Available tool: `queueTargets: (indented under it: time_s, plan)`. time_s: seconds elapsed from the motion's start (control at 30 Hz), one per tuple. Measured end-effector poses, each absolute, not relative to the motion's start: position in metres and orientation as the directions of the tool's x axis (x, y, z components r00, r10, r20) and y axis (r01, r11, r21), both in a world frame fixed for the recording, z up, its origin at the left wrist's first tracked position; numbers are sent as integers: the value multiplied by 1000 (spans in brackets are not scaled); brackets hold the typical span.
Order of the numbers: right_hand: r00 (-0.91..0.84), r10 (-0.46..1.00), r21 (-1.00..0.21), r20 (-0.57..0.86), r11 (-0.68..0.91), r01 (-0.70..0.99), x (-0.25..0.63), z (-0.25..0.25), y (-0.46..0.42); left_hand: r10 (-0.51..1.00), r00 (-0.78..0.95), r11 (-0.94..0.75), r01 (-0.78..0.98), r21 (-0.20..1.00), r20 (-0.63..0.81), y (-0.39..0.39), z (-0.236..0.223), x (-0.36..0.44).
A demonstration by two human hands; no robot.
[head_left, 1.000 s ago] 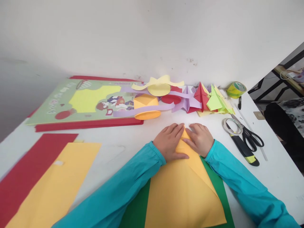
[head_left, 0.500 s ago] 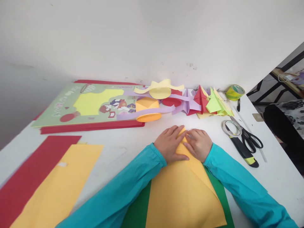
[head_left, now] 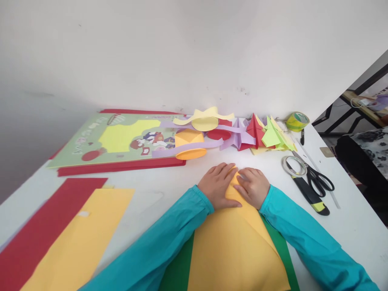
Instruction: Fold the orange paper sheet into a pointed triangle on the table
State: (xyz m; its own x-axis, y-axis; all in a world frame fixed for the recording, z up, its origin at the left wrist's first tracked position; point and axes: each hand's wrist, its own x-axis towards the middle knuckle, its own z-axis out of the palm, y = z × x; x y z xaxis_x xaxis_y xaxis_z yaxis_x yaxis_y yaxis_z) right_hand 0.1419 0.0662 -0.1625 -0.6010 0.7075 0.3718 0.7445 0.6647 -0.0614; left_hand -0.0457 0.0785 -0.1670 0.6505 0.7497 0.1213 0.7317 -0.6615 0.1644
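A large orange-yellow sheet of paper (head_left: 236, 250) lies in front of me, folded toward a narrow tip at its far end. My left hand (head_left: 218, 186) rests on that tip, palm down, with its thumb stretched out across the paper. Close beside it, my right hand (head_left: 254, 186) has its fingers curled and pinches the paper's right side near the tip. The fold line runs down the sheet's right part. Under the sheet is a green sheet of paper (head_left: 178, 264), showing along both sides. My fingers hide part of the tip.
Red paper (head_left: 60, 214) and yellow paper (head_left: 91, 226) lie at left. Behind are a printed pad (head_left: 87, 141), paper strips with discs (head_left: 190, 153) and folded paper pieces (head_left: 256, 131). At right are scissors (head_left: 319, 180), a cutter (head_left: 309, 196), tape rolls (head_left: 298, 121) and a wall behind.
The camera view has shifted slightly, so the things at the back appear a little lower. Both hands stay at the paper's tip with hardly any movement.
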Motion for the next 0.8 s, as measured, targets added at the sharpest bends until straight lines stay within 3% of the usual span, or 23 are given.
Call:
queueTargets:
  time_s: [0.8]
  plan:
    - [-611,709,-34,353,662,748,140,-160,66,801,586,-599,779,185,124,80,-166,-41]
